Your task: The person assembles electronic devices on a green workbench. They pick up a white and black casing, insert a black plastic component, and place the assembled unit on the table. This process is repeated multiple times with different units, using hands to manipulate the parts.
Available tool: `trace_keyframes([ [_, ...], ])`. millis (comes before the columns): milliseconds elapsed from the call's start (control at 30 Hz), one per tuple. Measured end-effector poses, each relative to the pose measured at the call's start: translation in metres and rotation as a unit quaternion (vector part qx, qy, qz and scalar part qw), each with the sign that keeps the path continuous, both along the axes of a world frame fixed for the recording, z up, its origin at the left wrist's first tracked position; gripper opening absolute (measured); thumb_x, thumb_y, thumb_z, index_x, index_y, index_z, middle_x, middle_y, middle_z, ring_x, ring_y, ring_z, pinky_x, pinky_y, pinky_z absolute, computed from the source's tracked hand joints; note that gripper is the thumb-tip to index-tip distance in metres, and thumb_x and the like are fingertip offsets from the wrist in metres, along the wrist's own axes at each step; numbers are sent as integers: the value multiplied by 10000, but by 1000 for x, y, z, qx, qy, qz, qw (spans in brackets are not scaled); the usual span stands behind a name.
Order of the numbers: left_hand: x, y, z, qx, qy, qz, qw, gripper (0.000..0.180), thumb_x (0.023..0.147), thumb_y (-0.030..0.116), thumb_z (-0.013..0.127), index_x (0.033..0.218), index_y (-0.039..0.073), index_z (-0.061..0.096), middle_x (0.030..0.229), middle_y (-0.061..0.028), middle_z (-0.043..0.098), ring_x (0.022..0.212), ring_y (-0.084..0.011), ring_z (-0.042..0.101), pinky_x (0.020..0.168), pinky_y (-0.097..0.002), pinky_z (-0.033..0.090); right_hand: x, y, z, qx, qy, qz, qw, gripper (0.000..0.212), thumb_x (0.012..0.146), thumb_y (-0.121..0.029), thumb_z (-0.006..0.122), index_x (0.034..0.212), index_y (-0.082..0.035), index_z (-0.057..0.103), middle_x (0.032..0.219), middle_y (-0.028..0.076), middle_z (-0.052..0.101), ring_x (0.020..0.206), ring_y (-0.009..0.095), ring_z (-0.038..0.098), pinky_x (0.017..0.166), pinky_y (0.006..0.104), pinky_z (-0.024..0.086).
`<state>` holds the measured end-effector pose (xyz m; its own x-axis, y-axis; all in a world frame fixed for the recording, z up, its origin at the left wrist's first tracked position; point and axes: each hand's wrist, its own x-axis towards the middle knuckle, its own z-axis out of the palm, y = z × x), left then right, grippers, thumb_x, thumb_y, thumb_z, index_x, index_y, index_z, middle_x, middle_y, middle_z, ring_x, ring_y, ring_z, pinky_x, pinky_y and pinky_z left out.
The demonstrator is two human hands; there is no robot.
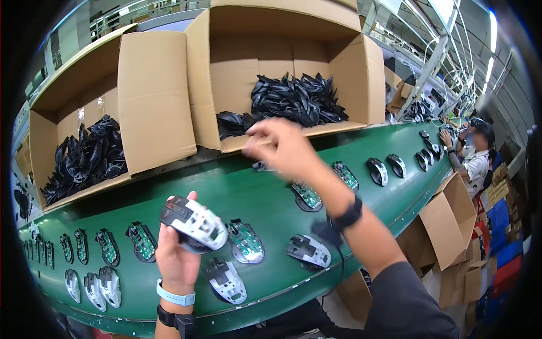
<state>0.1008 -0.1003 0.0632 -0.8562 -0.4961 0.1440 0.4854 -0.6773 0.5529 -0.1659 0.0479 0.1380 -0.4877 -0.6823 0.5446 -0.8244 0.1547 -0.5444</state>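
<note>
My left hand (pixel 176 257) is closed around a partly assembled computer mouse (pixel 197 223), its white and dark grey upper side facing up. My right hand (pixel 285 147), somewhat blurred, is raised over the belt in front of the right cardboard box (pixel 237 76). Its fingers look apart, with nothing visible in them. Inside that box lies a heap of black curved plastic pieces (pixel 296 101). Below the held mouse, another white and grey mouse (pixel 226 279) rests on the belt, beside an open mouse base with a green circuit board (pixel 247 243).
The green conveyor belt (pixel 293 277) carries several mice and open bases. A left cardboard box (pixel 48 133) holds more black pieces (pixel 90 158). Further along the belt, at the right, a co-worker (pixel 477 161) sits. Open cartons (pixel 449 220) stand beside the belt's right edge.
</note>
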Motion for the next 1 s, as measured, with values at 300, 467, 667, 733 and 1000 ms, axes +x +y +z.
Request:
trace_keyframes([
  [300, 2, -13, -13, 114, -47, -88, 988, 595, 950, 290, 516, 1477, 15, 510, 1413, -219, 608, 1203, -418, 643, 942, -636, 571, -157, -18, -31, 343, 122, -189, 912, 287, 872, -259, 746, 1051, -40, 791, 1054, 212, 755, 1035, 390, 711, 952, 461, 550],
  [467, -3, -8, -9, 67, -90, -70, 991, 517, 945, 81, 555, 1454, 58, 463, 1354, -203, 602, 1212, -422, 638, 974, -650, 575, -155, -5, -23, 177, 272, -176, 929, 193, 926, -214, 697, 972, -48, 786, 958, 198, 756, 899, 421, 704, 866, 485, 567],
  [667, -2, -13, -16, 113, -5, -54, 992, 524, 1031, 207, 614, 1502, 68, 433, 1421, -195, 574, 1283, -445, 592, 1077, -696, 478, -32, -1, 11, -17, -269, 9, 963, 183, 983, -142, 728, 1071, 18, 727, 860, 24, 718, 766, 88, 652, 665, 262, 531],
  [733, 5, -16, -21, 125, 17, -59, 990, 553, 1026, 261, 629, 1505, 65, 434, 1435, -197, 564, 1307, -454, 569, 1111, -711, 432, 48, 3, -7, -58, -406, 115, 905, 175, 976, -127, 751, 1094, -1, 718, 873, 41, 719, 765, 103, 676, 647, 275, 559],
  [1000, 12, -17, -26, 103, 0, -54, 993, 591, 963, 142, 639, 1518, 58, 452, 1435, -133, 596, 1350, -321, 563, 1164, -541, 422, 159, -6, -50, -127, -641, 148, 743, 242, 969, -58, 756, 1178, 40, 685, 949, 68, 730, 815, 108, 679, 682, 263, 575],
])
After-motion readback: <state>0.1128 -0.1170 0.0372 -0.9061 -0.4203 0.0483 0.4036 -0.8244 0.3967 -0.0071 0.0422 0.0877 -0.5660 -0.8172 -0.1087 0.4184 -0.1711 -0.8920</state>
